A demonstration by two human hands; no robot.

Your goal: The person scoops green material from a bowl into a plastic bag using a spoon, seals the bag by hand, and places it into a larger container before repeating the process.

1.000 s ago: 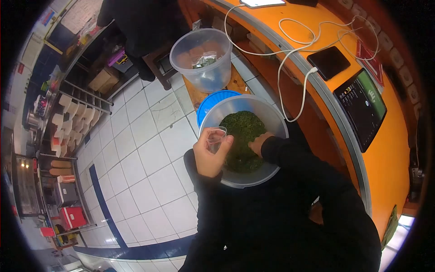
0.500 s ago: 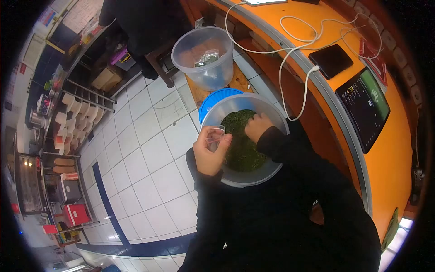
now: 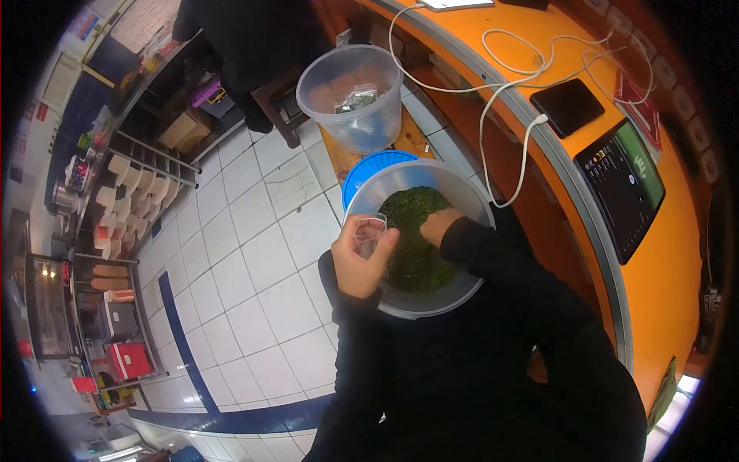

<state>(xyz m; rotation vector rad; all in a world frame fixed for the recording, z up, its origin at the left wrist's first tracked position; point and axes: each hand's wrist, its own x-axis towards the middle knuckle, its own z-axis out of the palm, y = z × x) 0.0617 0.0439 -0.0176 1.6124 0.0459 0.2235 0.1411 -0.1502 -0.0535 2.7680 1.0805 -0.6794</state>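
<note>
My left hand (image 3: 359,262) is closed around a small clear plastic cup (image 3: 371,229), held over the left rim of a big translucent tub (image 3: 463,291). Chopped green herbs (image 3: 416,266) cover the bottom of this tub, which sits at my lap. My right hand (image 3: 439,225) reaches down into the herbs at the tub's right side. Its fingertips are hidden, so their grip does not show.
Behind the tub lie a blue lid (image 3: 377,171) and a second clear tub (image 3: 350,88) with a plastic bag inside. To the right, an orange counter (image 3: 670,254) carries a tablet (image 3: 622,189), a black device (image 3: 568,106) and white cables. A person (image 3: 239,46) in dark clothes stands at the back.
My right hand has dipped deeper into the herbs, and its fingers have gone out of sight. My left hand still holds the cup, now turned slightly. The view has shifted a little.
</note>
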